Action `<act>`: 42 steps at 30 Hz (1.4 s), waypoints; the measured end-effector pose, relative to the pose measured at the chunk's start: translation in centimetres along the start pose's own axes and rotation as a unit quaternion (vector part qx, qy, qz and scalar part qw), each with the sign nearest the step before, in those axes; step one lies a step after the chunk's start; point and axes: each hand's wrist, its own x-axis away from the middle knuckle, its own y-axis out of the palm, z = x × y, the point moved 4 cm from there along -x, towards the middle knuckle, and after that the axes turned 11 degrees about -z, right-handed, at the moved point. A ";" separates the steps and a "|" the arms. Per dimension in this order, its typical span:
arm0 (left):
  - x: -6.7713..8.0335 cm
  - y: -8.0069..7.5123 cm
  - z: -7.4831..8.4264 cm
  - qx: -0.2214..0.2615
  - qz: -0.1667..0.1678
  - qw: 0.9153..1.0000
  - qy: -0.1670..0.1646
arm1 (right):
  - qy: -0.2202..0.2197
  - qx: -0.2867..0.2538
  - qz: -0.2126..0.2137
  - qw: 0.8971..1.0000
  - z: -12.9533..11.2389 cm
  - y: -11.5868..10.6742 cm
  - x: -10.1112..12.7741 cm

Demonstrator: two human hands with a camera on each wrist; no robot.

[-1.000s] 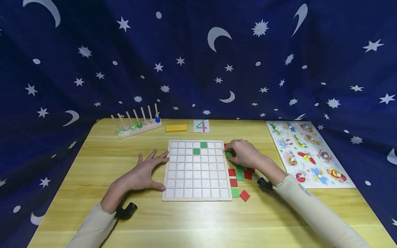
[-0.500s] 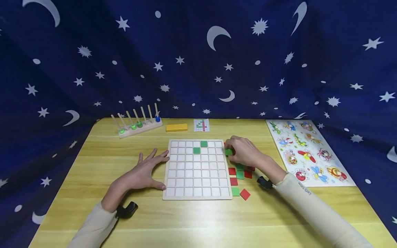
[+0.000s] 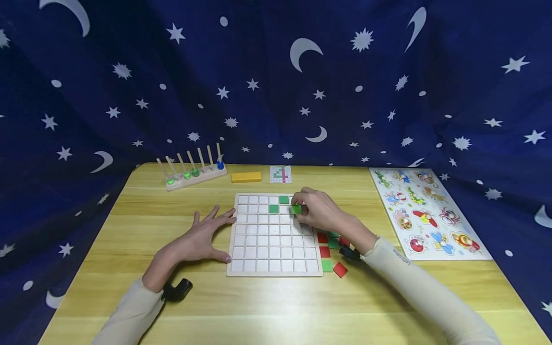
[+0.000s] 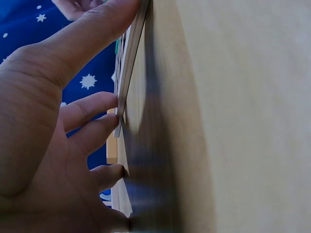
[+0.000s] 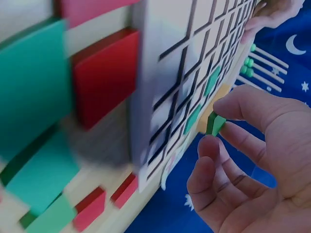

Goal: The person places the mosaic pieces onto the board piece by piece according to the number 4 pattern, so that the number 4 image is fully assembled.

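A small green tile (image 3: pixel 296 209) is pinched between thumb and fingertips of the right hand (image 3: pixel 318 211), held just above the upper right part of the white grid board (image 3: pixel 274 268). It is gripped by its edges, which seems to leave its underside free to drop flat into a square cell. In the right wrist view the tile (image 5: pixel 215 124) is seen edge-on, clear of the board's surface. Two green tiles (image 3: pixel 278 204) are already seated in cells near the top of the board, set diagonally to each other.

The left hand (image 3: pixel 202 237) is laid flat on the counter (image 3: pixel 142 211), fingers spread and straight, with thumb and fingertips pressed against the board's left edge; nothing is grasped, and the board appears to be steadied that way. In the left wrist view the fingers (image 4: pixel 92 111) are seen touching the thin edge of the board.

Loose red and green tiles (image 3: pixel 333 258) are scattered on the counter just beside the board's right edge, within easy reach of the right hand. Further back a peg rack (image 3: pixel 194 173), a yellow block (image 3: pixel 246 177) and a small pattern card (image 3: pixel 281 174) are lined up, and an insect puzzle sheet (image 3: pixel 424 211) is laid at the right.

Some loose tiles are hidden under the right wrist. The exact cell beneath the held tile cannot be made out, and the card's pattern is too small to read. Both wrist views are blurred.
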 end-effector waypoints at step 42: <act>0.1 0.0 0.1 0.007 0.007 1.000 0.005 | -0.090 0.020 -0.094 0.991 -5.9 3.1 -5.8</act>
